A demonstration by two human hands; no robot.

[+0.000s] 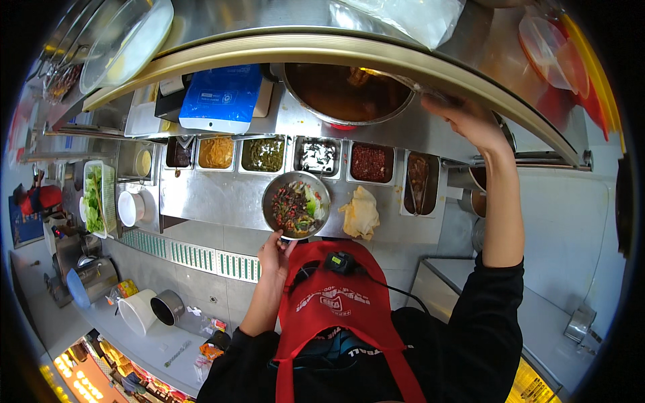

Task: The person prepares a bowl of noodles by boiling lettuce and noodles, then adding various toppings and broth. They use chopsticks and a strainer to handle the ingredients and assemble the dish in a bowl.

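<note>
My left hand (275,254) grips the rim of a round metal bowl (296,205), which holds noodles, greens and dark and red toppings. Up at the right, my right hand (461,117) is closed on the handle of a ladle (403,80), partly hidden by the shelf edge. The ladle reaches over a large pot of dark broth (347,95). Between bowl and pot runs a row of steel topping pans, among them one of chopped red topping (372,162) and one of green pickled vegetables (263,154). A crumpled yellowish cloth (362,213) lies right of the bowl.
A metal shelf edge (322,48) crosses above the pot. A blue packet (219,98) lies left of the pot. At the left stand a basket of lettuce (98,199) and a white tub (131,208). Tongs rest in the rightmost pan (421,184). A person (43,198) is at far left.
</note>
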